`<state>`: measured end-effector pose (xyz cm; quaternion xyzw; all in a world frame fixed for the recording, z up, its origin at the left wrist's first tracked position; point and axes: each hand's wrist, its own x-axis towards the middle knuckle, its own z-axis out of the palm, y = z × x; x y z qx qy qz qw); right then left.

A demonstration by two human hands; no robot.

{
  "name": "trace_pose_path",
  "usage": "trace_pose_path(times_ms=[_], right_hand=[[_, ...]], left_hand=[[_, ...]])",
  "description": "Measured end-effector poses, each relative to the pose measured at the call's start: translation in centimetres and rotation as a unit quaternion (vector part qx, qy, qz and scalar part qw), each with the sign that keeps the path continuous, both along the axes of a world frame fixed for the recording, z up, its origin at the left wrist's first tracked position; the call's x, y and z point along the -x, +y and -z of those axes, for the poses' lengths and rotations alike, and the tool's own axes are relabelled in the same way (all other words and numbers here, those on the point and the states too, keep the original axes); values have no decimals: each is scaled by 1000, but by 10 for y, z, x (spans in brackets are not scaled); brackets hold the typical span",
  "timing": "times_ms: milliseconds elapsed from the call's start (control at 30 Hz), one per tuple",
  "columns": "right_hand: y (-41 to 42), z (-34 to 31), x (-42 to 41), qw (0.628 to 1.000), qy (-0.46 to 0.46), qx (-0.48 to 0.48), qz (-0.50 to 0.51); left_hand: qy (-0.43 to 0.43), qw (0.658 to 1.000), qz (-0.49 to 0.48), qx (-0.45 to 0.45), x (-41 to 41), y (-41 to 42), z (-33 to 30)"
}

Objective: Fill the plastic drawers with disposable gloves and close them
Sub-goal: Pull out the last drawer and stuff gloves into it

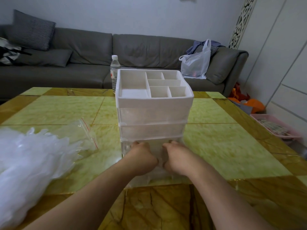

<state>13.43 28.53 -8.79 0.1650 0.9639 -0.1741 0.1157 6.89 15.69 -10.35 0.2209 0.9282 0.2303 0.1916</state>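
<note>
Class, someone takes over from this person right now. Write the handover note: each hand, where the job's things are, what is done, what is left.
Left hand and right hand: both fists down inside the pulled-out bottom drawer, seemingly pressing gloves in.
Organizer: mid-table, two upper drawers shut.
Glove pile: on the table, left, beside an empty zip bag.
Left: finish packing, close the drawer; upper drawers' contents unclear.

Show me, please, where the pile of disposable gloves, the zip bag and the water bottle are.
Pile of disposable gloves (25, 163): head view, middle of the heap.
Zip bag (79, 131): head view, clear film.
Water bottle (115, 70): head view, upper body.
</note>
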Motion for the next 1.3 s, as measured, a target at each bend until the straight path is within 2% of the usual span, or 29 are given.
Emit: trace_pose_path(times_ms=[167, 300, 400, 533, 700, 833, 933, 1100, 1167, 1300], right_hand=[[-4, 2, 14, 998, -61, 16, 31], [-4, 10, 20, 997, -53, 4, 58], [-7, 8, 15, 998, -34, -9, 57], [-10, -1, 5, 998, 31, -31, 55], [-19, -8, -8, 983, 134, -81, 98], [-37, -18, -14, 954, 265, -69, 124], [-60, -20, -19, 943, 308, -64, 107], [-98, -15, -24, 939, 339, -41, 46], [-112, -10, -24, 942, 333, -34, 15], [-137, 0, -25, 941, 332, -38, -53]], left_hand=[[-2, 995, 7, 102, -9, 8, 2], [57, 988, 34, 140, -13, 2, -9], [106, 985, 90, 101, -27, -17, -28], [169, 979, 112, -31, -40, -58, -35], [235, 964, 5, -126, -44, -133, -41], [301, 940, -142, -70, -37, -199, -46], [274, 939, -207, 13, -24, -241, -50], [150, 962, -183, 137, -3, -270, -29], [148, 964, -183, 125, 0, -269, -22], [174, 959, -222, 40, 7, -272, -20]])
